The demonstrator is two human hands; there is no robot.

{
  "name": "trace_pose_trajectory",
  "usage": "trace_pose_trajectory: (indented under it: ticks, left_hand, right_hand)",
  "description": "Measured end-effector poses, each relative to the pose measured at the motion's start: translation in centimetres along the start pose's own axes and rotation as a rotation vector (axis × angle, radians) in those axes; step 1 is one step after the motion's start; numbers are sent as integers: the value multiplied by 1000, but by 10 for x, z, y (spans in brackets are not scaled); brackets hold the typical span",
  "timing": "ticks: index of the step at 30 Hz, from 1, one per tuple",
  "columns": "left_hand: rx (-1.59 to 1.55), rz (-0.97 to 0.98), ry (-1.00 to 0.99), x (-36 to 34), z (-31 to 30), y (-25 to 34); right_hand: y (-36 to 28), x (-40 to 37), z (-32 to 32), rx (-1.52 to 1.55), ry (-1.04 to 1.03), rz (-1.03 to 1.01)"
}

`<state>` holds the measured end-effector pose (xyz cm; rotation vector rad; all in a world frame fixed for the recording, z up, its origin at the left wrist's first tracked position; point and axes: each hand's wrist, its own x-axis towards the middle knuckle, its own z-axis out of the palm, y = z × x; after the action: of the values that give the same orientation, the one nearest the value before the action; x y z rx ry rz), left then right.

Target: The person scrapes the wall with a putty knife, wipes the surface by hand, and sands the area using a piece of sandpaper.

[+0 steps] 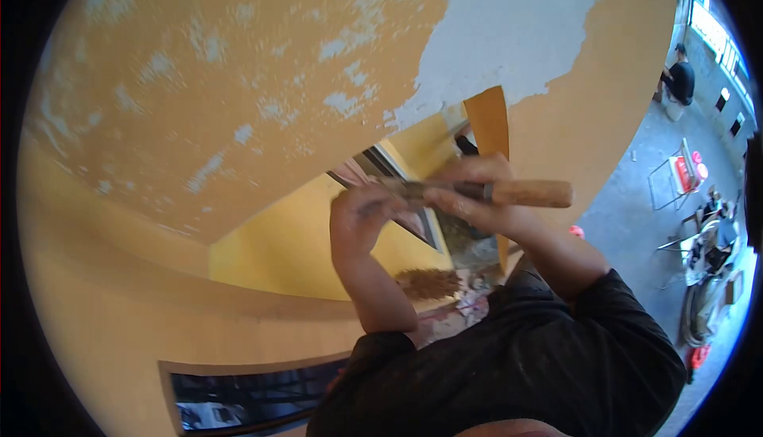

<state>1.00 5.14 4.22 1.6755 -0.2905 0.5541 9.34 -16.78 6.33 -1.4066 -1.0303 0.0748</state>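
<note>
My right hand [477,195] is closed round a tool with a wooden handle [532,193], which points to the right; its darker metal part runs left between my hands. Just left of it, my left hand [367,208] is at the other end of the tool, its fingers bent and smeared by motion, so what they grip is hard to tell. Above both hands is an orange-yellow wall surface [262,79] with pale scraped streaks and a large whitish patch [509,32].
A framed opening [167,381] lies at the lower left. Down at the right, a person [679,79] sits on the grey floor [612,206], near a chair with red items [682,173] and a cluttered pile [714,238]. A brown bristly bundle [429,284] lies below my hands.
</note>
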Motion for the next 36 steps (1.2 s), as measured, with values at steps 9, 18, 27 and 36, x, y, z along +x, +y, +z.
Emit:
trace_pose_trajectory:
  ticks: [9, 18, 27, 36]
  left_hand:
    - [673, 421, 212, 2, 72, 76]
    - [1195, 417, 224, 27, 114, 56]
    - [1364, 380, 248, 16, 126, 64]
    - [1343, 252, 296, 18, 145, 59]
  right_hand:
    - [81, -106, -1, -5, -7, 360]
    - [66, -143, -8, -11, 27, 253]
    - [73, -157, -9, -31, 21, 243]
    - [65, -169, -31, -46, 49, 250]
